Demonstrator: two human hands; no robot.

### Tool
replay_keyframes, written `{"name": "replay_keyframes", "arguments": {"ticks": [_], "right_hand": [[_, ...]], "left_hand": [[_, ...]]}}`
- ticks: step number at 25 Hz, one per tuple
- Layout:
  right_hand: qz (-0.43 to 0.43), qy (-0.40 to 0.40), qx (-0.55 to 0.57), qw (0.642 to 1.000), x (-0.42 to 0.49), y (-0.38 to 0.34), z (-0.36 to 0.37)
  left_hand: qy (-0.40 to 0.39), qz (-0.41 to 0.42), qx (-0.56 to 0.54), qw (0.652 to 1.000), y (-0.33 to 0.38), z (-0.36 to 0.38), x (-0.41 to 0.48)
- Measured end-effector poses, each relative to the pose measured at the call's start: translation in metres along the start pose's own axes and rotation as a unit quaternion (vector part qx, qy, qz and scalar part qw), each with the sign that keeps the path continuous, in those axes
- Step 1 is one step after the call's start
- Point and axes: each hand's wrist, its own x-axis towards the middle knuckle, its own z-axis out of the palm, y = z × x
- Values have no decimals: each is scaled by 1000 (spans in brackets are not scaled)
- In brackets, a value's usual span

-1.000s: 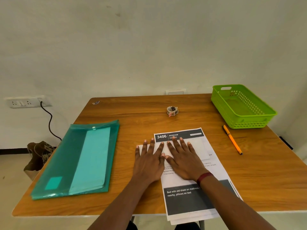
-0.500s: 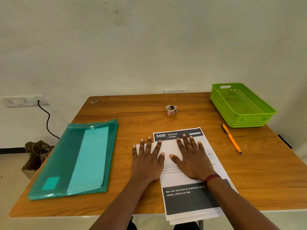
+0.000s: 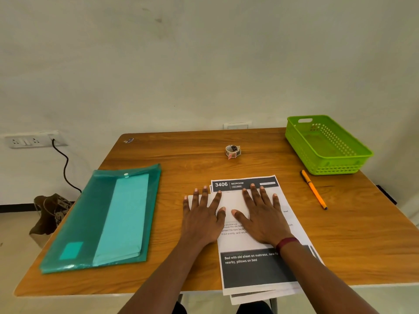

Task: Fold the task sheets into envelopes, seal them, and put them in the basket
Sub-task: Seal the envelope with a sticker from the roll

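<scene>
The stack of task sheets (image 3: 256, 270) lies at the near edge of the table (image 3: 351, 245), and its lower end overhangs that edge. Risk: any pull or sideways push toward the person may tip the stack off the table.

Both hands lie flat, fingers straight and spread, holding nothing. The left hand (image 3: 201, 219) and the right hand (image 3: 263, 219) press side by side on a folded white sheet (image 3: 230, 200). This sheet rests on top of the stack and juts out past its left side.

Judged step: creasing a fold. Risks at this step:
- The folded sheet rests on loose paper, not on bare wood. Uneven pressure may slide it or skew the sheets beneath, giving a crooked crease.
- The left hand spans the paper edge and the table. A slip there may leave the fold soft on that side.
- The paper may spring open once the hands lift, since no seal is visible on it.

A green plastic folder (image 3: 106, 218) lies well apart to the left. A pen (image 3: 314, 189) lies to the right, near the stack; a sweeping arm may roll it.

The tape roll (image 3: 232, 151) sits farther back, beyond the stack. The basket (image 3: 294, 141) stands at the far right corner and appears empty. Reaching for either requires lifting one hand, which releases pressure on the fold.
</scene>
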Motion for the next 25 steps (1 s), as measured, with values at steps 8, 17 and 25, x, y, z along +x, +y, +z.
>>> {"name": "replay_keyframes", "arguments": {"ticks": [8, 17, 25], "right_hand": [[-10, -1, 2, 1000, 0, 1, -1], [-13, 44, 52, 998, -7, 0, -4], [-24, 217, 99, 971, -25, -8, -12]], "left_hand": [[-2, -11, -4, 1000, 3, -1, -4], [10, -16, -30, 999, 3, -2, -4], [118, 11, -136, 984, 20, -51, 43]]}}
